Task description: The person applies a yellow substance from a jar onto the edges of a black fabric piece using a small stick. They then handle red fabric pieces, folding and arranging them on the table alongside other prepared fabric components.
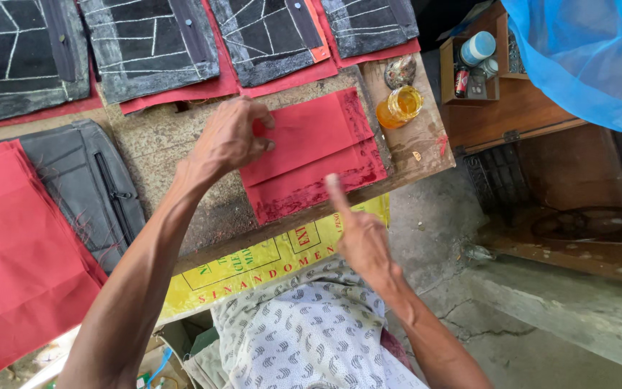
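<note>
Left hand [230, 138] flat on the bench [181, 151], fingers pinching the left edge of the red cloth [311, 155]. Red cloth spread just right of that hand, apparently two layers, the lower one showing a dark smeared border along its near and right edges. Right hand [361, 238] held just off the near edge of the bench, gripping nothing, forefinger stretched out with its tip at the cloth's near border, other fingers curled; touching or just above, hard to say from this angle.

Beyond the left hand, a row of black panels [152, 43] marked with white lines, each lying on red backing. Left of the left forearm, a grey zipped piece [95, 187], and farther left a red stack [16, 266]. Beyond the right hand, past the cloth's far corner, an amber jar [400, 106] with a small round tin [400, 70] just behind it. Farther right, a wooden box [469, 68] holding small containers, and blue plastic [592, 57] past that. Under the bench edge, between the arms, a yellow printed sheet [275, 263].
</note>
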